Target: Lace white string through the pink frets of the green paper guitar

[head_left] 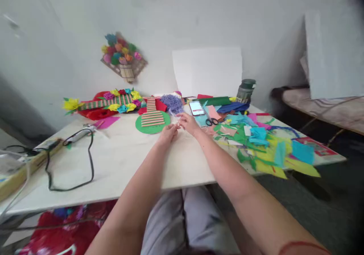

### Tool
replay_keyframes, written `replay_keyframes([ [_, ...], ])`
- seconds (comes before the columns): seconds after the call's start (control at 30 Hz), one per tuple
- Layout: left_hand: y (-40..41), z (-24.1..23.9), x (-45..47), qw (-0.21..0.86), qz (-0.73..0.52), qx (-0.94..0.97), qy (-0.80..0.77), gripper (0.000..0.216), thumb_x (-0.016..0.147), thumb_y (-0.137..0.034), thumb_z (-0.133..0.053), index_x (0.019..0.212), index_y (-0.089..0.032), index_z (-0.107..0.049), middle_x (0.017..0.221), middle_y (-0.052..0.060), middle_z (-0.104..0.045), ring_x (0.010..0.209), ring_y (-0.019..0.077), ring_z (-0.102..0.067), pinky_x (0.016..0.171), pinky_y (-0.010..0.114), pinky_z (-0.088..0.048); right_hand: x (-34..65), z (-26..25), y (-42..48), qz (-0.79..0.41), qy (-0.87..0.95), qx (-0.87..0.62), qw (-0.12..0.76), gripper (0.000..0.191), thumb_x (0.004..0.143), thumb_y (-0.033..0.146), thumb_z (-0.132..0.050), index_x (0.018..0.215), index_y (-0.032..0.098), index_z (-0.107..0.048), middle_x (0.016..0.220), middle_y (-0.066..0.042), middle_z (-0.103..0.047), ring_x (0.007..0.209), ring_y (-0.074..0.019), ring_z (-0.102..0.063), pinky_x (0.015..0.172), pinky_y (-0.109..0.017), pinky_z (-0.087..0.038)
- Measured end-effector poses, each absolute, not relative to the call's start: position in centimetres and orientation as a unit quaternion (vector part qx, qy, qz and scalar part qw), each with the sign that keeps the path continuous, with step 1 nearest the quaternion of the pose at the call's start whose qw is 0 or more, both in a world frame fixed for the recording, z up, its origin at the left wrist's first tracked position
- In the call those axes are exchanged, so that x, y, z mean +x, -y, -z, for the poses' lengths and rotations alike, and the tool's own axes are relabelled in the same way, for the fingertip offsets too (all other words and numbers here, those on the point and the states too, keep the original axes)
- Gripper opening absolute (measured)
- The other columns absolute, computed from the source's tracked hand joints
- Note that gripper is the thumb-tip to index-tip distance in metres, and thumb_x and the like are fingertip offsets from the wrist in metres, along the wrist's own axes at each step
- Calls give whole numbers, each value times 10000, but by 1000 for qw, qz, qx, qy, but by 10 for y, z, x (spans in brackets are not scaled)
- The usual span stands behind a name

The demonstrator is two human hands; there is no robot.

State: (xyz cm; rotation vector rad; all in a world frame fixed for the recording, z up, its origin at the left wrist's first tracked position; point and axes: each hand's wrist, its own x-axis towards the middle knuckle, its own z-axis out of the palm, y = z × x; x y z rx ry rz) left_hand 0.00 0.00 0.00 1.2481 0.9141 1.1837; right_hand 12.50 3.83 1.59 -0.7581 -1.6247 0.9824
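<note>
Above the middle of the white table, my left hand (pixel 170 133) and my right hand (pixel 188 123) meet at the fingertips. Both are closed in a pinch around something small and whitish, too blurred to name. Just left of them lies a green paper oval (pixel 138 126) with a striped guitar-like shape (pixel 152 118) on it. A tangle of purple shredded paper (pixel 172 104) sits behind my fingers. To the right of my right hand are black-handled scissors (pixel 212 121), and a phone (pixel 196 108) lies farther back.
Coloured paper scraps (pixel 257 143) cover the table's right side, with a dark jar (pixel 246 91) behind. A flower-decorated paper guitar (pixel 108 102) lies at the back left. A black cable (pixel 91 160) loops from a power strip (pixel 81 134) on the left.
</note>
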Motion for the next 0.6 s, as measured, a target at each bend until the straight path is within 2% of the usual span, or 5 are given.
replay_keyframes([
  [0.23, 0, 1, -2, 556, -491, 558, -373, 417, 661, -518, -628, 779, -138, -505, 426, -103, -284, 336, 21, -178, 364, 206, -76, 132, -18, -37, -463, 659, -330, 494, 276, 666, 166, -500, 939, 156, -536, 542, 67, -490, 405, -52, -403, 378, -178, -308],
  [0.6, -3, 4, -4, 536, -492, 578, -369, 381, 688, -484, -612, 794, -129, -519, 409, -93, -329, 329, 28, -215, 355, 195, -107, 132, -23, -30, -453, 662, -339, 492, 231, 691, 178, -519, 918, 144, -547, 519, 68, -473, 395, -49, -374, 390, -182, -307],
])
